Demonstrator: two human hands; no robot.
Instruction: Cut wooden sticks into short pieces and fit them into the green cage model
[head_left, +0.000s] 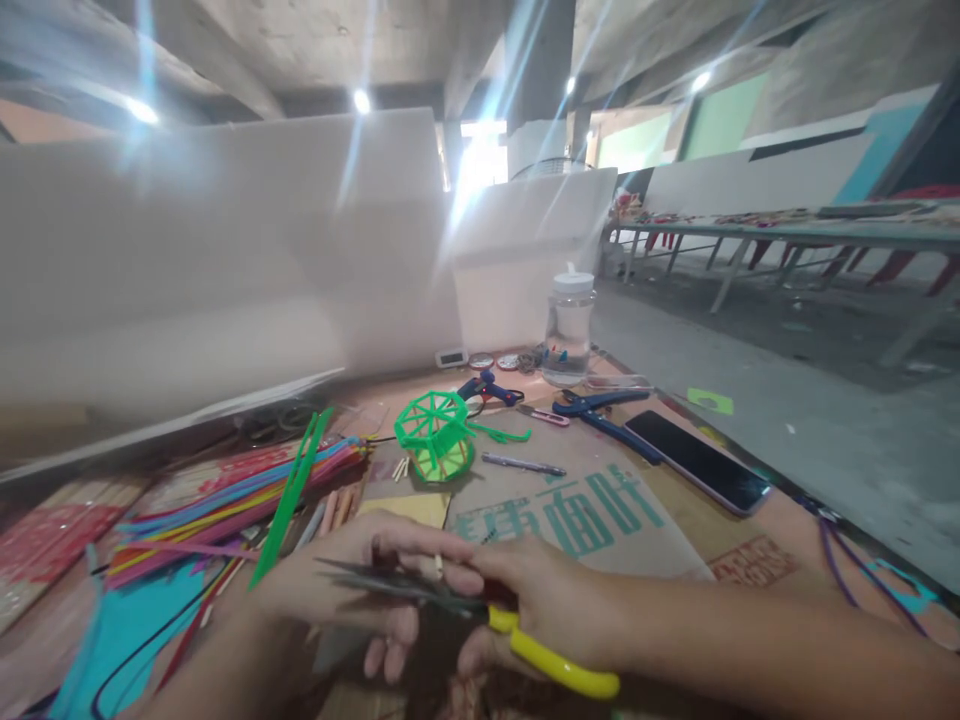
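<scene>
My right hand [551, 600] grips a pair of scissors by its yellow handles [562, 665]. The dark scissor blades [397, 585] point left across the palm side of my left hand [360, 575]. A short pale stick piece [439, 567] shows between the curled fingers of my left hand, close to the right fingertips. Beyond the hands stands a green framework model [433, 425] with spoked, eight-sided top and round base, a green arm sticking out to its right. A pen [523, 464] lies nearby on the printed cardboard. Blur hides some finger detail.
Colourful fuzzy sticks [232, 510] lie at left with green strips [289, 500]. Behind the model are a blue glue gun [487, 388], a pink cutter [545, 415] and a water bottle [568, 330]. Blue-handled pliers [607, 420] and a phone [697, 460] lie at right.
</scene>
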